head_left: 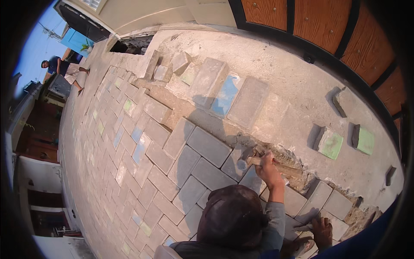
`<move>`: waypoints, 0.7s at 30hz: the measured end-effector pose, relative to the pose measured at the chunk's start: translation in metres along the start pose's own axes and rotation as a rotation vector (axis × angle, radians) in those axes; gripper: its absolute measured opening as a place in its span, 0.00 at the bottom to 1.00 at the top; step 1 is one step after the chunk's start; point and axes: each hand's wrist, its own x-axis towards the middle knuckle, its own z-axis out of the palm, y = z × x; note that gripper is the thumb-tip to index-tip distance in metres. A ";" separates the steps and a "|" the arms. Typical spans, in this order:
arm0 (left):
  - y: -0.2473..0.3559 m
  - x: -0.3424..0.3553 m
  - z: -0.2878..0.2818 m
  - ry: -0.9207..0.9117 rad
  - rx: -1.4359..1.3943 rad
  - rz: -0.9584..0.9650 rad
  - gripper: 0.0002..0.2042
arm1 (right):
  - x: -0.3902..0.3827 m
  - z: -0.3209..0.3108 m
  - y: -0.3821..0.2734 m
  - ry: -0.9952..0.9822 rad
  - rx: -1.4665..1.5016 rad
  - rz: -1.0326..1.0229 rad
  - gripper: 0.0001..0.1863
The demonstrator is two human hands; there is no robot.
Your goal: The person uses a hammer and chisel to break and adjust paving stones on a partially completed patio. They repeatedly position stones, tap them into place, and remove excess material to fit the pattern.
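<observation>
Neither my left hand nor my right hand shows. Below me a co-worker in a dark cap (233,216) and grey sleeve bends over the grey paving blocks (209,146). The co-worker's raised hand (269,175) grips a hammer (250,159) by its handle, with the head over the edge of the laid blocks. Lower right, another hand (322,233) is down at the blocks beside a sandalled foot (305,247). It seems to be the co-worker's too, though its arm is mostly hidden. Whether it holds anything is unclear.
Loose blocks (248,101), one blue-painted (225,95), lie on the concrete strip (297,108). Broken green-faced pieces (331,144) rest farther right. A sandy gap (172,103) edges the paving. A wood-panelled gate (323,34) stands behind. Another person (60,69) is far left.
</observation>
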 end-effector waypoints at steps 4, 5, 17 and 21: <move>0.000 0.007 -0.004 0.024 0.059 -0.038 0.12 | 0.014 0.013 0.015 -0.087 -0.077 -0.020 0.20; 0.000 0.010 -0.005 0.022 0.087 -0.067 0.12 | 0.017 0.016 0.018 -0.111 -0.096 -0.050 0.20; 0.005 0.048 -0.011 0.001 0.171 0.056 0.11 | -0.021 -0.002 0.018 0.159 -0.107 -0.191 0.09; -0.026 0.065 -0.010 -0.091 0.276 0.090 0.10 | -0.105 0.003 0.072 0.143 -0.287 -0.077 0.09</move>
